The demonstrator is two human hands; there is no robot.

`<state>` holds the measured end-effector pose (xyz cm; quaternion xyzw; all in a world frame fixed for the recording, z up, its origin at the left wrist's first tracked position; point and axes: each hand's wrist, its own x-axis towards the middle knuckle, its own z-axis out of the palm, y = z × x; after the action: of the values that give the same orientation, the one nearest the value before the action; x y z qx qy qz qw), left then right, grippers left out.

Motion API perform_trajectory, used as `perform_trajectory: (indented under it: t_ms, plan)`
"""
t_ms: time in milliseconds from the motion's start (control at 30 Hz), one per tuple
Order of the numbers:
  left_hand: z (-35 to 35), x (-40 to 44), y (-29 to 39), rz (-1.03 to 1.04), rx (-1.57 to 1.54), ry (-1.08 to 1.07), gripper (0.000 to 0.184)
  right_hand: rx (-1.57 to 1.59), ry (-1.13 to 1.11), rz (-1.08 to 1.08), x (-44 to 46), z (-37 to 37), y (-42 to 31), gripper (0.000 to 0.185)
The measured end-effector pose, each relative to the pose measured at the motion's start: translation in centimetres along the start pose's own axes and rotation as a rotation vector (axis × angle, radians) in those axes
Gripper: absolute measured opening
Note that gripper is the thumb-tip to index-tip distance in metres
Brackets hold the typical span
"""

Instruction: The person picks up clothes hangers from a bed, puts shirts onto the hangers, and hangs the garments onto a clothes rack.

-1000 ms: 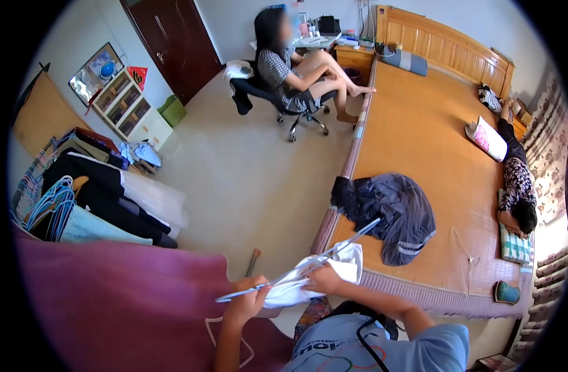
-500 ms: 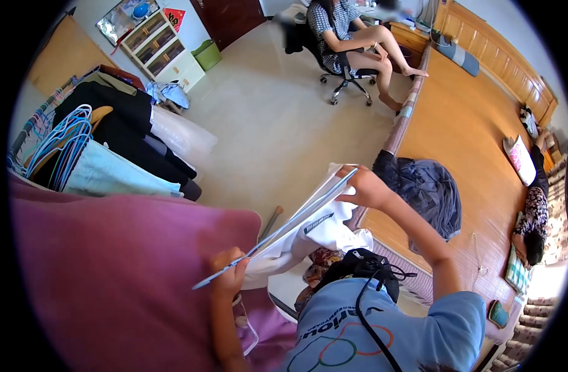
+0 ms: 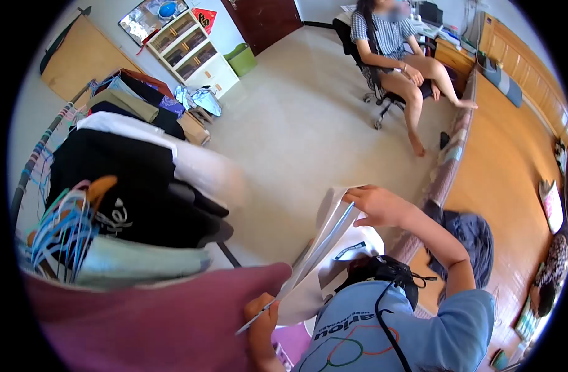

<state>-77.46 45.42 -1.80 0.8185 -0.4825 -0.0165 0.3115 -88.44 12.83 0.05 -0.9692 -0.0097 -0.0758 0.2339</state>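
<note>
A thin pale-blue hanger (image 3: pixel 338 230) runs slantwise between my hands, partly covered by a white garment (image 3: pixel 302 306) with a small dark label. My left hand (image 3: pixel 263 311) is closed around the hanger's lower end. At the upper end, my right hand (image 3: pixel 378 208) pinches the white cloth by the hanger's tip, thumb apart from the bent fingers. The cloth hangs in folds below and between both hands. Its lower part is hidden behind my blue T-shirt and a black drawstring item (image 3: pixel 383 273) at my front.
A purple cloth (image 3: pixel 172 316) spreads at lower left, beside a rack of clothes (image 3: pixel 129 180) and bunched hangers (image 3: pixel 64 235). A bed (image 3: pixel 482 180) bearing a dark garment (image 3: pixel 467 248) is on the right. One person (image 3: pixel 389 62) sits on an office chair; another lies on the bed.
My view has swung left, bringing more of the rack into sight. The hanger's upper tip now shows below my right fingers, within the white cloth. The seated person has turned toward me.
</note>
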Motion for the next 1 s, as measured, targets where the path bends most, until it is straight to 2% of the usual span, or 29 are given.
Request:
perform_trajectory:
  t_ms: [100, 200, 367, 433, 500, 567, 600, 700, 733, 833, 900, 1000]
  plan:
    - [1.5, 5.7, -0.5, -0.071, -0.059, 0.023, 0.031, 0.044, -0.074, -0.006, 4.1, -2.3, 4.8, 0.042]
    - [1.6, 10.0, -1.0, -0.124, 0.078, -0.017, 0.018, 0.050, -0.117, -0.035, 8.8, -4.7, 8.0, 0.043]
    - [2.0, 15.2, -3.1, -0.233, 0.091, 0.075, 0.018, 0.041, -0.158, -0.189, 16.8, -5.5, 12.3, 0.043]
    - [2.0, 16.8, -4.8, -0.235, 0.000, 0.082, 0.018, 0.081, -0.205, -0.121, 19.5, -5.7, 13.0, 0.043]
    - [2.3, 18.3, -7.3, -0.312, 0.068, 0.058, 0.019, 0.077, -0.229, -0.161, 22.7, -5.3, 14.5, 0.043]
    - [2.8, 20.6, -10.1, -0.444, 0.068, -0.082, 0.021, 0.062, -0.247, -0.181, 25.9, -4.7, 16.0, 0.043]
    - [2.7, 22.2, -11.1, -0.430, 0.052, -0.051, 0.016, 0.086, -0.260, -0.193, 27.7, -4.3, 16.8, 0.042]
    - [3.8, 26.3, -15.4, -0.497, 0.023, -0.102, 0.021, 0.069, -0.214, -0.246, 33.6, -2.6, 19.5, 0.043]
    - [3.8, 28.4, -16.3, -0.431, 0.090, -0.097, 0.019, 0.021, -0.217, -0.252, 35.8, -2.2, 20.3, 0.044]
    - [4.4, 35.1, -19.8, -0.403, 0.081, 0.014, 0.019, -0.074, -0.186, -0.285, 42.8, -0.9, 22.4, 0.046]
    - [4.6, 39.8, -21.5, -0.426, 0.086, 0.160, 0.020, -0.115, -0.142, -0.319, 48.4, -0.7, 23.5, 0.048]
    - [4.7, 46.0, -24.5, -0.438, 0.177, 0.161, 0.020, -0.244, -0.109, -0.340, 55.5, 0.2, 25.1, 0.054]
